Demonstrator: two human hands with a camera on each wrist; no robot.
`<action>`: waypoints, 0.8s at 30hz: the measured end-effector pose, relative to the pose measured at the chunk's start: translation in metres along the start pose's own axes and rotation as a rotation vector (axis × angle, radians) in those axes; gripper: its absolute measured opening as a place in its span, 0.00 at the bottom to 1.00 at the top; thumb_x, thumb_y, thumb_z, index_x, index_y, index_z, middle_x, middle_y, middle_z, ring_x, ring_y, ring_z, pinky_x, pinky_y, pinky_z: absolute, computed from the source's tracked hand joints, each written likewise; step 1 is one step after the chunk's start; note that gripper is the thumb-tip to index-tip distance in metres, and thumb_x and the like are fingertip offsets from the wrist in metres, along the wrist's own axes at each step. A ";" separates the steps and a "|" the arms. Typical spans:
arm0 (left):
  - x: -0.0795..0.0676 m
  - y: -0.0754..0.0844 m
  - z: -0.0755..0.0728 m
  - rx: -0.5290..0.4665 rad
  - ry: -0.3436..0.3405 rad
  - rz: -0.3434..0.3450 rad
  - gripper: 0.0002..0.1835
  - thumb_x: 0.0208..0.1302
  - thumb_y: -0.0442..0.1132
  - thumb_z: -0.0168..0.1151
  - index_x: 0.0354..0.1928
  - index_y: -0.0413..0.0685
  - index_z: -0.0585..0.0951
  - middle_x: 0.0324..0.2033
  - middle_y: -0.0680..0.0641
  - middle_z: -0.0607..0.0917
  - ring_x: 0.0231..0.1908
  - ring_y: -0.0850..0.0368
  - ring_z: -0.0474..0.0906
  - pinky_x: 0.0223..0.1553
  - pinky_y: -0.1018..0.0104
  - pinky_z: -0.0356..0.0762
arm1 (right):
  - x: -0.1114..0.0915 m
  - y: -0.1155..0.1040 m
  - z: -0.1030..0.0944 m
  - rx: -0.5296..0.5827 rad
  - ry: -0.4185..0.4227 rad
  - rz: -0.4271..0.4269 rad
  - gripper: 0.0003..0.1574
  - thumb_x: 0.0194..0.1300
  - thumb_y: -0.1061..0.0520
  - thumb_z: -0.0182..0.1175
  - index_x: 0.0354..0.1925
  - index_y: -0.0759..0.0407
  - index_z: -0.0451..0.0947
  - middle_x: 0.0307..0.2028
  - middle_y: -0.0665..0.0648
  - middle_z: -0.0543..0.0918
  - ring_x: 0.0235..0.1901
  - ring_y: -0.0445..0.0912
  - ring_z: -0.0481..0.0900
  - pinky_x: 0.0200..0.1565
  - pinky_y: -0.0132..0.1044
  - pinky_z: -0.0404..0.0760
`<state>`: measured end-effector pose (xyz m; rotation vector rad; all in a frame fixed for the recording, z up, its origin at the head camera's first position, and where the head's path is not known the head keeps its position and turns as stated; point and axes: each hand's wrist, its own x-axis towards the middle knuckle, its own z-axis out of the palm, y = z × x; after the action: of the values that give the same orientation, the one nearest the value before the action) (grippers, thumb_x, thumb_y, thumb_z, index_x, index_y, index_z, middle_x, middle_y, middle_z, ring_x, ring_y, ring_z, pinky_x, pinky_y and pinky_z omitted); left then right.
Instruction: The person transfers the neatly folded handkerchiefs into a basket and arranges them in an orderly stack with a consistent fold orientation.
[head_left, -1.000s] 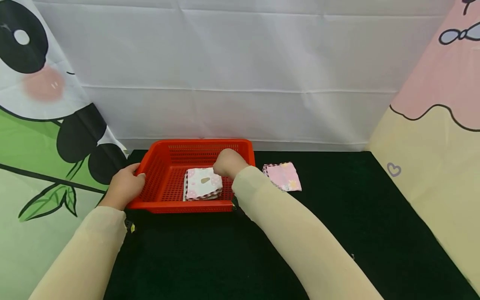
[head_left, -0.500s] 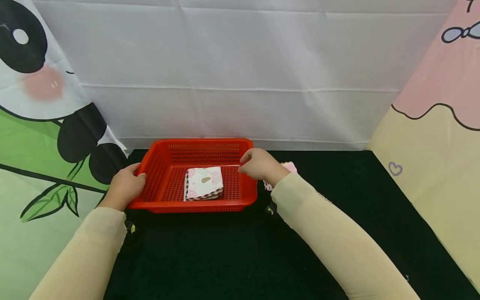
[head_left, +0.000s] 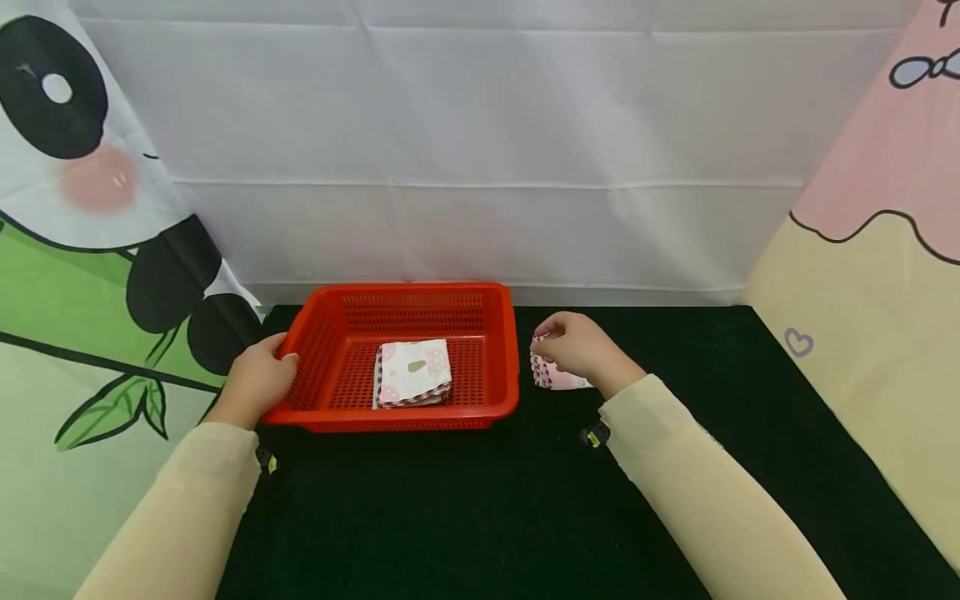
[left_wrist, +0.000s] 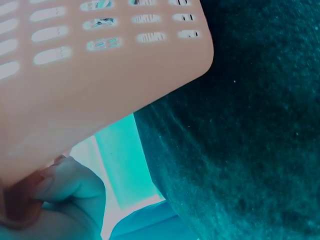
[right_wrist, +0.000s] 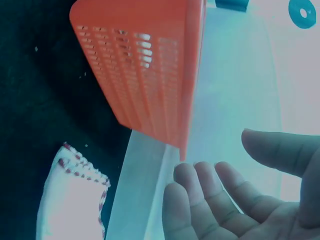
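Note:
A red plastic basket [head_left: 431, 418] with slotted walls sits on the dark green table. My left hand [head_left: 258, 375] grips its left rim; in the left wrist view the thumb [left_wrist: 75, 182] bends at the basket's edge [left_wrist: 90, 95]. Inside lies a folded white handkerchief [head_left: 401, 371] with pink spots and a checked border. Right of the basket lies a folded pink handkerchief [head_left: 562, 381], partly hidden by my right hand [head_left: 581, 348], which is over it. In the right wrist view this hand [right_wrist: 235, 200] has thumb and fingers apart, holding nothing, beside the handkerchief [right_wrist: 70, 205].
A white fabric backdrop [head_left: 450, 167] hangs behind the basket at the table's back edge. Printed cloths stand at both sides, a panda cloth [head_left: 97, 317] on the left and a pink and cream one [head_left: 862, 333] on the right. The dark tabletop [head_left: 420, 517] extends in front.
My right hand has left the white handkerchief in the basket, crossed the right rim and come over the pink handkerchief. My left hand stays at the left rim.

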<state>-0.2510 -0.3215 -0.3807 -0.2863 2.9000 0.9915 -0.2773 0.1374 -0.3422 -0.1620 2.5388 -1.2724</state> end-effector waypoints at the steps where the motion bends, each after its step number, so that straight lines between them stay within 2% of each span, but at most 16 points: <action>1: -0.001 0.000 0.000 0.001 0.000 0.000 0.33 0.80 0.45 0.43 0.79 0.35 0.56 0.58 0.29 0.74 0.46 0.38 0.75 0.45 0.46 0.79 | 0.000 0.004 -0.002 0.009 0.003 0.004 0.24 0.74 0.50 0.61 0.62 0.60 0.76 0.52 0.60 0.80 0.49 0.58 0.80 0.50 0.48 0.83; 10: -0.004 0.001 0.000 0.002 0.002 0.013 0.32 0.80 0.44 0.42 0.78 0.35 0.57 0.57 0.31 0.75 0.46 0.39 0.75 0.44 0.47 0.79 | -0.003 0.032 -0.012 0.117 0.030 0.040 0.27 0.76 0.52 0.60 0.66 0.61 0.72 0.56 0.63 0.79 0.55 0.61 0.79 0.58 0.53 0.79; 15: -0.003 -0.001 0.001 -0.003 -0.014 -0.002 0.33 0.80 0.45 0.42 0.79 0.35 0.56 0.57 0.31 0.75 0.46 0.39 0.76 0.45 0.47 0.79 | -0.002 0.050 -0.014 0.148 0.073 0.046 0.25 0.76 0.52 0.60 0.65 0.61 0.73 0.58 0.64 0.79 0.56 0.58 0.80 0.57 0.50 0.80; 19: -0.003 -0.001 0.000 -0.004 -0.018 0.003 0.33 0.80 0.45 0.43 0.79 0.35 0.56 0.57 0.31 0.75 0.46 0.40 0.76 0.44 0.48 0.79 | 0.001 0.065 -0.018 0.207 0.091 0.046 0.27 0.77 0.51 0.59 0.67 0.63 0.72 0.59 0.65 0.78 0.56 0.59 0.80 0.57 0.51 0.80; 24: -0.001 -0.001 -0.002 0.004 -0.012 -0.004 0.33 0.80 0.45 0.42 0.79 0.35 0.55 0.59 0.30 0.73 0.47 0.38 0.74 0.46 0.45 0.78 | 0.009 0.074 -0.023 0.271 0.101 0.032 0.28 0.78 0.51 0.57 0.68 0.64 0.70 0.61 0.67 0.77 0.58 0.60 0.80 0.58 0.53 0.79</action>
<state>-0.2499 -0.3235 -0.3792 -0.2842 2.8890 0.9830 -0.2912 0.1976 -0.3902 0.0020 2.4066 -1.6321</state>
